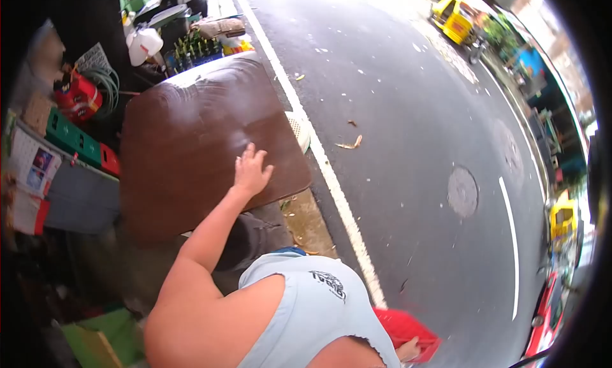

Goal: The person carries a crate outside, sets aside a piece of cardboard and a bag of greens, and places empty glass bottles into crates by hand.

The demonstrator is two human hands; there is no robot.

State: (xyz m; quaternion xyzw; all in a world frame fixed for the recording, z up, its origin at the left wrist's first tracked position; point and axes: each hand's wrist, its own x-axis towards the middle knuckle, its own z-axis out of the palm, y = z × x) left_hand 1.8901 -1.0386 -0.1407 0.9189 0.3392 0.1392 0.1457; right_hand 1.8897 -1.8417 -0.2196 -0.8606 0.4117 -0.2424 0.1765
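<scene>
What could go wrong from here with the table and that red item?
The brown tabletop looks glossy and streaked; if it is wet, the left hand could slip on it. Bottles stand just beyond its far edge, so a hard shove might knock them. The right hand has the red item out on the road side, where it could drop onto the asphalt.
</scene>
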